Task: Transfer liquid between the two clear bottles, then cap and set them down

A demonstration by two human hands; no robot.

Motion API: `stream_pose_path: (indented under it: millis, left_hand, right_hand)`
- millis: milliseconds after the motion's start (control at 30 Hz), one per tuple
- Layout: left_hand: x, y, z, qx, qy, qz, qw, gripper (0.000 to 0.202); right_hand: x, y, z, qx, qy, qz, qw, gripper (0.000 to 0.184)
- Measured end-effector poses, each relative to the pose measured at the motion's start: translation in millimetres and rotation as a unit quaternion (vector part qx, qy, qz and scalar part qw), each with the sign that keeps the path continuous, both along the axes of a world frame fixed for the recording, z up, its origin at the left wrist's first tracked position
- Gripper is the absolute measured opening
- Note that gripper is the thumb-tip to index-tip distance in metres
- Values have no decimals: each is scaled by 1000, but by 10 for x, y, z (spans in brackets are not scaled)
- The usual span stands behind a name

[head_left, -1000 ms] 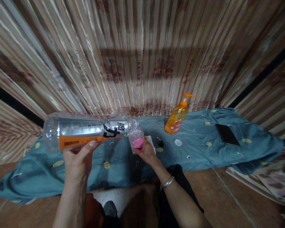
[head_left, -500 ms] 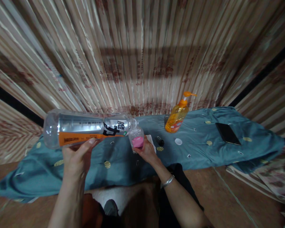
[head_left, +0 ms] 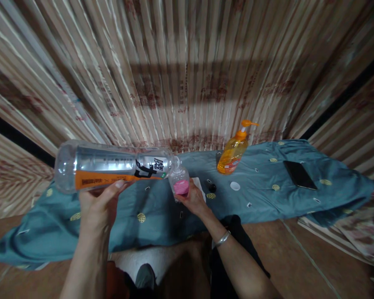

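My left hand (head_left: 96,205) grips a large clear plastic bottle (head_left: 112,166) with an orange and silver label, tipped on its side. Its open mouth points right and meets the top of a small clear bottle (head_left: 180,181) with a pink label. My right hand (head_left: 193,199), a bangle on its wrist, is closed around that small bottle from below and holds it upright over a blue-green cloth (head_left: 156,211).
An orange pump soap bottle (head_left: 232,153) stands at the back of the cloth. A white cap (head_left: 234,186) and a small black cap (head_left: 212,187) lie near it, a dark phone (head_left: 299,175) further right. A striped curtain (head_left: 187,70) hangs behind.
The large bottle's base has risen slightly, tilting it a little more toward the small bottle. Both hands otherwise stay in place.
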State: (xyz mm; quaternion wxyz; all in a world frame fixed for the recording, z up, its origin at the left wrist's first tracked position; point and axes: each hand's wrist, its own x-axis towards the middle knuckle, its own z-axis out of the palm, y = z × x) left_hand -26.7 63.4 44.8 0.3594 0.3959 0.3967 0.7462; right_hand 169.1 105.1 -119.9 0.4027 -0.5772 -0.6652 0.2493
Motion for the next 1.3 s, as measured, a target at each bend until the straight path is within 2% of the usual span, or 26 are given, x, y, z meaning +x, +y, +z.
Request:
stream_pose_path:
  millis: [267, 600, 967, 1133, 1300]
  left_hand:
    - [-39, 38, -59, 6, 1, 11, 1000, 52]
    - [-36, 82, -46, 6, 24, 35, 999, 35]
    - [-45, 107, -62, -3, 35, 59, 998, 41]
    - [-22, 100, -31, -17, 14, 56, 998, 38]
    - [-21, 99, -38, 3, 14, 44, 999, 39]
  right_hand:
    - [6, -7, 10, -1, -1, 2, 1000, 70]
    - [-9, -13, -35, 10, 2, -10, 1000, 69]
    - [-8, -19, -12, -1, -4, -10, 1000, 69]
    - [-10, -23, 1, -5, -8, -10, 1000, 64]
    - [-13, -22, -11, -10, -8, -14, 1000, 66]
